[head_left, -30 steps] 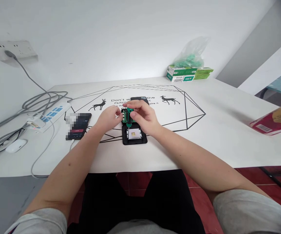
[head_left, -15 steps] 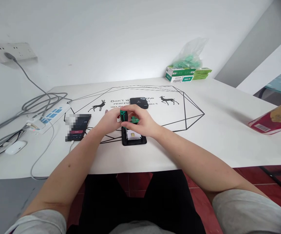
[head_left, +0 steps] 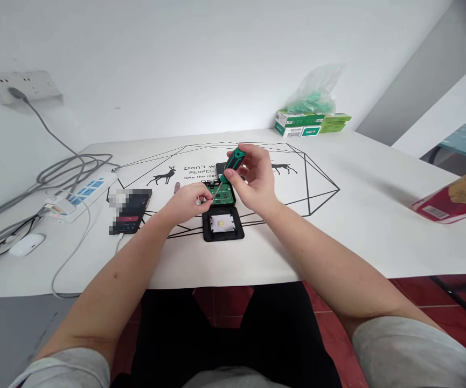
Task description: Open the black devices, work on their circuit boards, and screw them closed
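Observation:
My right hand (head_left: 259,180) grips a green-and-black screwdriver (head_left: 235,160) by its handle, held at a slant. Its thin shaft runs down and left to the fingertips of my left hand (head_left: 190,201). Those fingers are pinched together at the tip; what is between them is too small to make out. Just under the tip lies a green circuit board (head_left: 225,195) in a black case. Nearer to me, the opened black cover (head_left: 223,237) lies flat, with a silvery plate inside. A dark flat piece (head_left: 221,168) behind is partly hidden by my right hand.
To the left are a phone (head_left: 138,207), a power strip (head_left: 91,188) with tangled cables, and a white earbud case (head_left: 26,244). A small purple-handled tool (head_left: 176,187) lies behind my left hand. Green boxes (head_left: 301,121) stand at the back; a red-yellow package (head_left: 454,196) at right.
My right hand has lifted up and right and tilted the screwdriver, so its shaft now shows. My left hand has come off the handle to the tip. The circuit board is uncovered to view.

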